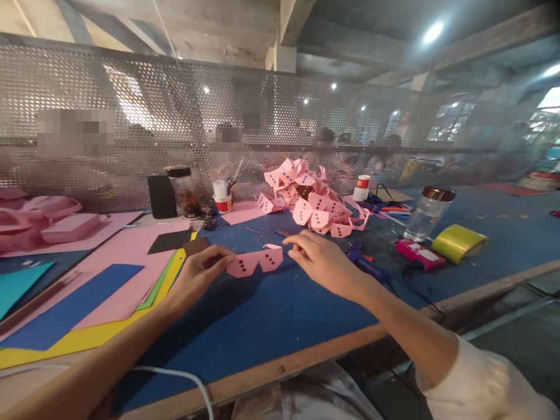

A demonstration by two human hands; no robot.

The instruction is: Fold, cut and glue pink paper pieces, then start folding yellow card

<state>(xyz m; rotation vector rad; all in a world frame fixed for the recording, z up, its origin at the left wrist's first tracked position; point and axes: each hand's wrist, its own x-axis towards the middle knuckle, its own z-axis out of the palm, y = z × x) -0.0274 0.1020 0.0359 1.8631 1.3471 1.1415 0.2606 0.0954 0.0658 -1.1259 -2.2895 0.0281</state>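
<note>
My left hand (205, 265) pinches one end of a pink foam cutout (245, 265) shaped like eyeglasses, with small dark squares on both halves. The cutout is held up over the blue tabletop (280, 326). Just past its other end, my right hand (310, 256) has its fingers drawn together. A thin brownish tip shows by those fingers, but what it belongs to is unclear. Behind both hands rises a heap of similar pink cutouts (312, 204), some with blue squares and some with dark ones. A blue glue gun (370, 265) lies right of my right hand.
Coloured sheets (105, 297) and pink foam boxes (72, 227) cover the left. Toward the back stand a dark-drink jar (186, 195) and paper cup (223, 202). A clear bottle (426, 216), pink device (420, 255) and yellow roll (459, 243) sit right. A white cable (192, 376) crosses the front edge.
</note>
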